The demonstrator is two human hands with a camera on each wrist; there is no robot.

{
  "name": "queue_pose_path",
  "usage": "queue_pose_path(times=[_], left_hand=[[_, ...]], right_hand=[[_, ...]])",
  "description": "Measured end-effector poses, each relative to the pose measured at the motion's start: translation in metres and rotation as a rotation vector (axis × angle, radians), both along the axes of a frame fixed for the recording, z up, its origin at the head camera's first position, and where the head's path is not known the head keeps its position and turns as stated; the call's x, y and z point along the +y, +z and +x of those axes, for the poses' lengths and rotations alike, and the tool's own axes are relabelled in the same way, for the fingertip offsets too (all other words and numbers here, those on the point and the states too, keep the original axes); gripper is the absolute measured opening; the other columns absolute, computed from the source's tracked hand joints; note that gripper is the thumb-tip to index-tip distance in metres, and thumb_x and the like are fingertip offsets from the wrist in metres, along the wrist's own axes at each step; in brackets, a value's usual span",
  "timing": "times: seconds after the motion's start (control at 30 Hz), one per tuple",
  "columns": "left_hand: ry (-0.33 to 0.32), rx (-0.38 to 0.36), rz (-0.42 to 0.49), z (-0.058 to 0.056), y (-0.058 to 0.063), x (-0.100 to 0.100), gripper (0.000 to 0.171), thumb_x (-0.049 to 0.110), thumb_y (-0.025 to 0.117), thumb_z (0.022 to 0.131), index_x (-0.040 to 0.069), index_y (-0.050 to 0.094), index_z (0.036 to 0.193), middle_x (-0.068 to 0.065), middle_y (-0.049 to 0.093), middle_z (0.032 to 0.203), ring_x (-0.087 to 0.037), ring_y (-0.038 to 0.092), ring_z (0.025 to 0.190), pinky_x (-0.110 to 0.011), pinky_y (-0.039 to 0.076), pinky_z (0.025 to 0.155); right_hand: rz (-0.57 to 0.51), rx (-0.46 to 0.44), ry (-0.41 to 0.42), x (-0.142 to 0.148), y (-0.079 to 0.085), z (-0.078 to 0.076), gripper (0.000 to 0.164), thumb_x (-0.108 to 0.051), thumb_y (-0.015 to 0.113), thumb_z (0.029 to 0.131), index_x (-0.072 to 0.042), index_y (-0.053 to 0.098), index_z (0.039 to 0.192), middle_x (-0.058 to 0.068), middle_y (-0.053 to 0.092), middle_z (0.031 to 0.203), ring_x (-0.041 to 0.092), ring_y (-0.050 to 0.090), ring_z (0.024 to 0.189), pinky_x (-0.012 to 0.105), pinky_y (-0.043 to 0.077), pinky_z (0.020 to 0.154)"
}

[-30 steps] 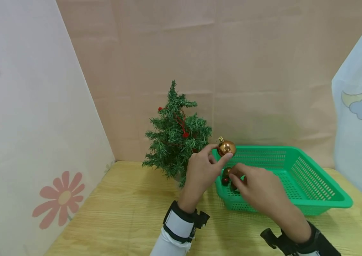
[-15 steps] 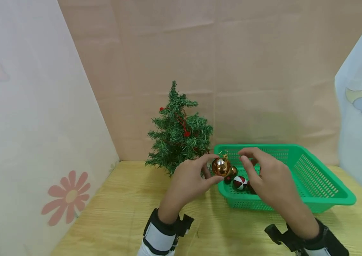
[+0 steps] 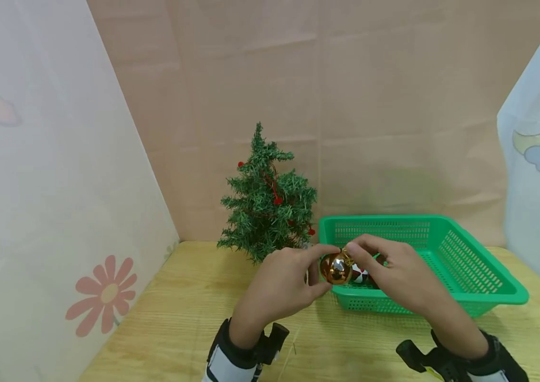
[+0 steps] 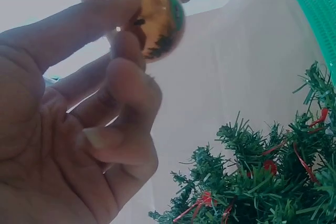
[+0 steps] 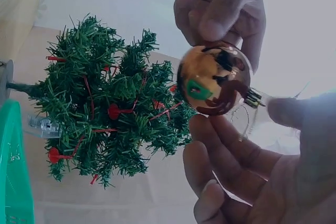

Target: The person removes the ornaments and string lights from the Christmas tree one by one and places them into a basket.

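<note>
My left hand [image 3: 281,281] pinches a shiny gold Christmas ball [image 3: 336,269] between thumb and index finger, above the near left corner of the green basket [image 3: 482,297]. My right hand [image 3: 396,270] is at the ball's capped end. In the right wrist view its thumb [image 5: 286,113] sits just off the gold cap [image 5: 253,98], apart from its other fingers, whose tips reach the ball's side. A thin hanging loop [image 5: 240,124] dangles by the cap. Behind the left hand stands a small green Christmas tree [image 3: 270,207] with red trim.
A red-and-white ball [image 3: 359,273] lies in the basket, partly hidden by the hands. The basket stands on the wooden table [image 3: 174,318], right of the tree. A patterned white panel [image 3: 60,185] rises on the left, with a brown backdrop [image 3: 394,106] behind.
My left hand has brought the gold ball down over the basket corner and turned its cap rightward. My right hand has come up out of the basket and closed in on the cap.
</note>
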State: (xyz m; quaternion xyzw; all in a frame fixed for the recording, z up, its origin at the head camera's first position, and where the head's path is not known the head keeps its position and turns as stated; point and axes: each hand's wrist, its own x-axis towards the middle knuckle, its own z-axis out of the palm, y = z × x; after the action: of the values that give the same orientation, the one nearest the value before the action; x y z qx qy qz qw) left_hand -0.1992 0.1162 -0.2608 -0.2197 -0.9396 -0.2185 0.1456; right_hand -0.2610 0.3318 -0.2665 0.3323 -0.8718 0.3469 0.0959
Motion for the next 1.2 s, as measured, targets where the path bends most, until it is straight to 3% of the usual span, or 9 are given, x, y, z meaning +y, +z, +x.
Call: queue_pose_path(times=[0.23, 0.57, 0.83, 0.97, 1.07, 1.2], left_hand=[[-0.002, -0.038, -0.059, 0.002, 0.004, 0.002, 0.046, 0.019, 0.075, 0.089, 0.023, 0.062, 0.132, 0.014, 0.057, 0.066, 0.004, 0.044, 0.054, -0.015, 0.036, 0.050], [0.011, -0.012, -0.090, 0.001, 0.002, 0.003, 0.045, 0.021, 0.076, 0.088, 0.022, 0.063, 0.131, 0.016, 0.058, 0.066, 0.005, 0.043, 0.053, -0.015, 0.034, 0.047], [0.008, 0.013, -0.093, 0.001, 0.000, 0.000, 0.046, 0.021, 0.077, 0.088, 0.024, 0.063, 0.131, 0.015, 0.058, 0.066, 0.005, 0.042, 0.053, -0.015, 0.031, 0.047], [0.002, 0.017, -0.098, 0.001, -0.001, 0.000, 0.043, 0.021, 0.077, 0.088, 0.024, 0.064, 0.129, 0.014, 0.058, 0.067, 0.006, 0.042, 0.054, -0.014, 0.033, 0.048], [-0.015, 0.023, -0.090, 0.001, -0.001, -0.001, 0.042, 0.020, 0.078, 0.087, 0.024, 0.064, 0.126, 0.014, 0.055, 0.066, 0.005, 0.042, 0.055, -0.014, 0.033, 0.049], [-0.035, 0.034, -0.081, 0.001, -0.001, -0.002, 0.042, 0.020, 0.079, 0.085, 0.023, 0.065, 0.125, 0.013, 0.049, 0.065, 0.003, 0.041, 0.055, -0.014, 0.031, 0.050]], right_hand=[[-0.032, -0.056, 0.005, -0.002, 0.000, 0.001, 0.012, -0.040, 0.061, 0.098, -0.033, 0.071, 0.096, -0.010, 0.069, 0.082, 0.007, 0.057, 0.063, 0.025, 0.047, 0.057], [-0.120, -0.043, 0.023, 0.001, -0.002, 0.002, 0.011, -0.030, 0.060, 0.101, -0.025, 0.070, 0.102, -0.006, 0.070, 0.094, 0.006, 0.058, 0.072, 0.026, 0.046, 0.057], [-0.297, -0.116, 0.304, 0.002, 0.000, -0.002, 0.011, -0.010, 0.048, 0.105, -0.012, 0.058, 0.108, -0.003, 0.069, 0.104, 0.011, 0.059, 0.079, 0.028, 0.046, 0.060], [-0.357, -0.192, 0.438, 0.005, 0.000, -0.004, 0.013, -0.001, 0.047, 0.104, -0.006, 0.058, 0.107, 0.000, 0.071, 0.100, 0.014, 0.051, 0.065, 0.031, 0.043, 0.052], [-0.389, -0.225, 0.492, 0.007, -0.001, -0.004, 0.013, 0.004, 0.051, 0.100, -0.006, 0.058, 0.104, 0.000, 0.071, 0.097, 0.014, 0.049, 0.061, 0.032, 0.040, 0.048], [-0.417, -0.206, 0.502, 0.009, -0.001, -0.002, 0.018, 0.008, 0.057, 0.095, -0.008, 0.057, 0.103, -0.001, 0.072, 0.097, 0.011, 0.058, 0.069, 0.031, 0.045, 0.052]])
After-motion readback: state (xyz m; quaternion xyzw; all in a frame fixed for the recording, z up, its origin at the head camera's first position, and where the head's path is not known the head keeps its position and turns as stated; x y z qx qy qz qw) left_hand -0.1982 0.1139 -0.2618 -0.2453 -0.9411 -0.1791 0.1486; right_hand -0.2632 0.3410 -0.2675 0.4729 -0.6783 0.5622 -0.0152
